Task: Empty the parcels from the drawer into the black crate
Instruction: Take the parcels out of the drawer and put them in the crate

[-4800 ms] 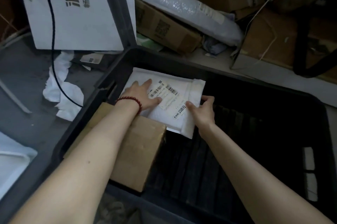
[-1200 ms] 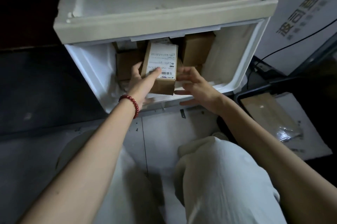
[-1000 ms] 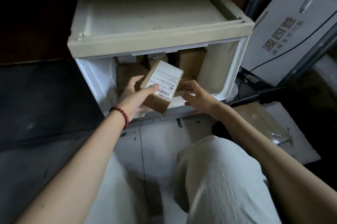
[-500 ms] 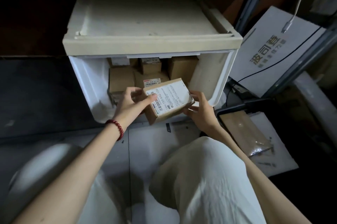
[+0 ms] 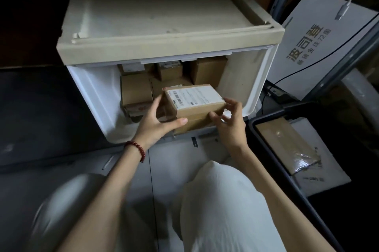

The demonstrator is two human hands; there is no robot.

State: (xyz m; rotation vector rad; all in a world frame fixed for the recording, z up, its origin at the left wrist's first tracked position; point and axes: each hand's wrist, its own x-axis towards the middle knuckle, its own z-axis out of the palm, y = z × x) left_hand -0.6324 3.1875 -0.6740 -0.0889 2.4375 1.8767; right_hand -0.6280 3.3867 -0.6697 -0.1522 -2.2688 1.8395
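1. Quick update: a second ago the labelled parcel (image 5: 192, 98) was standing on end inside the drawer (image 5: 92, 91). Now we've tipped it flat, label facing up, and pulled it out over the drawer's front edge.
2. Hands: our left hand (image 5: 158, 126) grips the parcel's left end, thumb along the near side and fingers wrapped behind. Our right hand (image 5: 229, 126), which was just hovering open beside it before, has closed in and now pinches the right end between thumb and fingertips, the other fingers spread loosely.
3. So this one is basically out of the drawer, held in the air with both hands, not resting on anything that we can see.
4. The black crate (image 5: 266, 143) sits just off the drawer's right corner, with a brown parcel (image 5: 285, 140) and a white mailer (image 5: 320, 169) already lying in it.
5. Next is probably a swing to the right and a drop in the crate.
6. Not close to finished, though: several other parcels (image 5: 136, 91) are stacked at the back of the drawer.
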